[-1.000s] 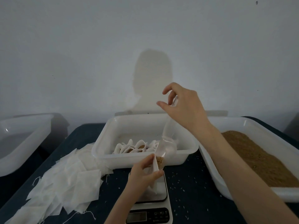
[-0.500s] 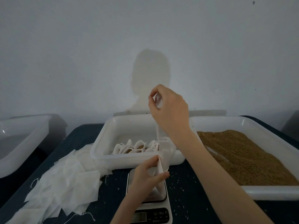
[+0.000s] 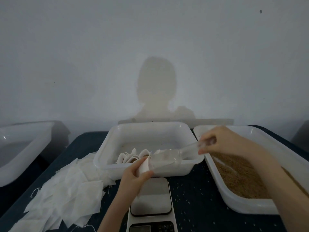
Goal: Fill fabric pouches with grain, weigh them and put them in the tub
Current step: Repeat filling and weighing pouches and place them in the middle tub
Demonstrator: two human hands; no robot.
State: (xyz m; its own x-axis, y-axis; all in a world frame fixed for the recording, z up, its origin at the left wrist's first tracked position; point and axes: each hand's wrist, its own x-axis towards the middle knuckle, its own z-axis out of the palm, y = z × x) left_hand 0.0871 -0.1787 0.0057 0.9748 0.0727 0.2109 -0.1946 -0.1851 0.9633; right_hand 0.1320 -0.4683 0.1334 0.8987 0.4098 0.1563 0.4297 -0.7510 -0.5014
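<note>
My left hand [image 3: 134,175] grips a white fabric pouch [image 3: 145,165] above the scale [image 3: 151,205], in front of the middle white tub [image 3: 115,162]. My right hand [image 3: 222,142] pinches the handle of a clear plastic scoop [image 3: 168,157], which lies nearly level with its mouth against the pouch's opening. Several filled pouches [image 3: 132,156] stand inside the middle tub. Brown grain [image 3: 237,176] fills the white tray [image 3: 247,206] on the right.
A heap of flat pouches [image 3: 66,190] with drawstrings lies on the dark table at the left. Another white tub [image 3: 21,148] sits at the far left. Loose grains are scattered on the table around the scale. A grey wall stands close behind.
My right hand has dropped from high above the tub and swung right, tipping the scoop from upright to nearly level. My left hand has lifted the pouch off the scale.
</note>
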